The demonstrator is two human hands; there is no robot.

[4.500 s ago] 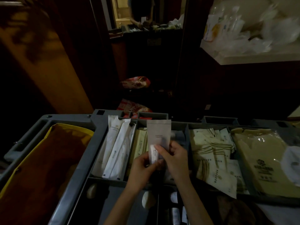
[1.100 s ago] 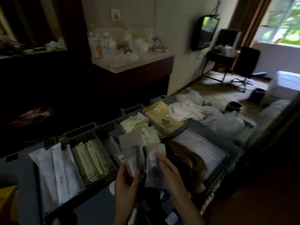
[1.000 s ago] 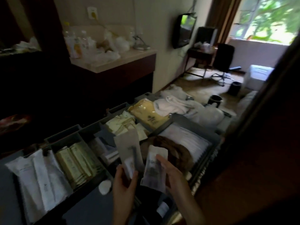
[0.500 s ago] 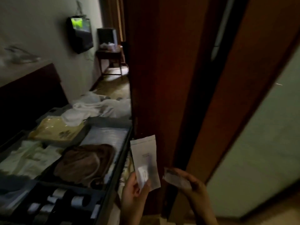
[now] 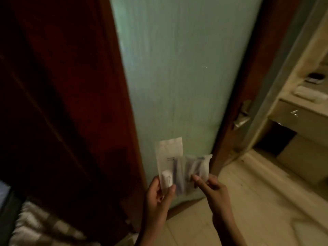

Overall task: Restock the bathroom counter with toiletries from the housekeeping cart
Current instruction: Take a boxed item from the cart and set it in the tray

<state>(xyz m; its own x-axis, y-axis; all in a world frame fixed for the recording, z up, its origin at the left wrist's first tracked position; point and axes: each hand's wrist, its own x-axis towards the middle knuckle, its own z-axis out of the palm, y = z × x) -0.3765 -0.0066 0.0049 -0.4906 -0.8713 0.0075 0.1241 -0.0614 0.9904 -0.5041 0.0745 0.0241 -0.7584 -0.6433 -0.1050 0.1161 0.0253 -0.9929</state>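
Observation:
My left hand (image 5: 159,194) pinches a tall white paper toiletry sachet (image 5: 168,153) together with a smaller white packet (image 5: 167,180) in front of it. My right hand (image 5: 211,189) pinches a clear wrapped toiletry packet (image 5: 193,167) by its lower edge, right beside the sachet and overlapping it. Both hands are held up in front of a frosted glass door. The bathroom counter (image 5: 301,103) shows at the far right, pale stone with a folded white towel (image 5: 308,93) on it. Only a blurred corner of the housekeeping cart (image 5: 26,226) is visible at the bottom left.
A frosted glass door (image 5: 177,77) in a dark red wooden frame (image 5: 71,103) fills the middle. Its metal handle (image 5: 242,116) sticks out at the right edge. Beige tiled bathroom floor (image 5: 266,201) lies beyond, with a dark opening (image 5: 276,137) under the counter.
The view has swung right from the cart to the bathroom doorway. Both hands kept their packets, and the right hand's packet has come up beside the left hand's sachet.

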